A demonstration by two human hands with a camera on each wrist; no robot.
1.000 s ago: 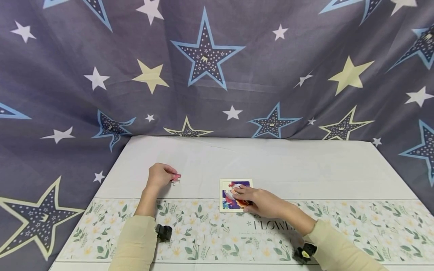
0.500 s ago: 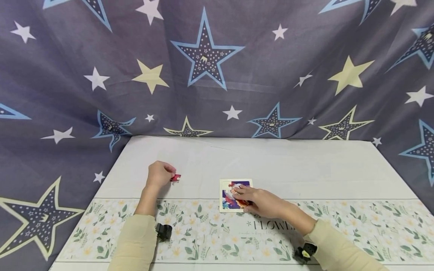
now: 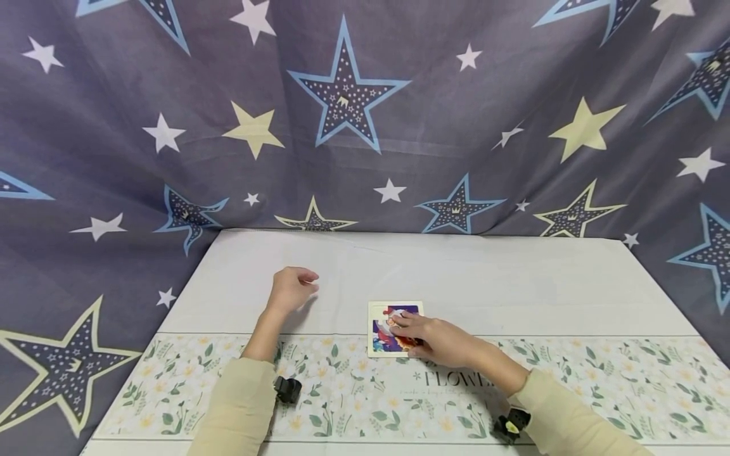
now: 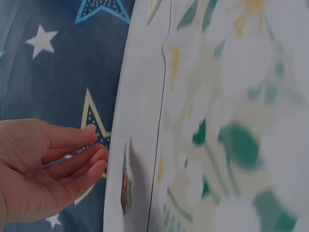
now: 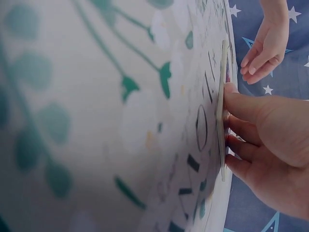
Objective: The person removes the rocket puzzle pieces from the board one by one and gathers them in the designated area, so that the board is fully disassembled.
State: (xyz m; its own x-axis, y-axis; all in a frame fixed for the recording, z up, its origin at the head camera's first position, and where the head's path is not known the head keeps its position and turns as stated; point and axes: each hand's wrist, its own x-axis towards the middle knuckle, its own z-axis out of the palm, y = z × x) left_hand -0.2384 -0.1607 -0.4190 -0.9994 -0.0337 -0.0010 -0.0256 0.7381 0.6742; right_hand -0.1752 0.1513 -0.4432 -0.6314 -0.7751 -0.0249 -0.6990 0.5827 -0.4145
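Observation:
My left hand [image 3: 293, 290] hovers over the white part of the tabletop, fingers loosely bent, with nothing between thumb and fingertips. In the left wrist view a small, flat, multicoloured thing [image 4: 126, 192], seen nearly edge-on, lies on the table beneath this hand [image 4: 58, 166]. The head view does not show it. To the right, a cream-framed jigsaw puzzle [image 3: 383, 339] with a purple, red and white picture lies flat; its upper-left part is bare cream. My right hand [image 3: 441, 340] rests its spread fingertips on the puzzle's face, covering its right side.
A floral band printed with lettering [image 3: 456, 380] crosses the white table [image 3: 485, 272]. Behind it hangs a dark star-patterned curtain [image 3: 422, 152]. Black wrist devices [image 3: 288, 389] sit at both sleeves.
My left hand has let go of the pink-red puzzle piece it pinched, and has moved slightly right and away from me. The right hand and the puzzle stay in place.

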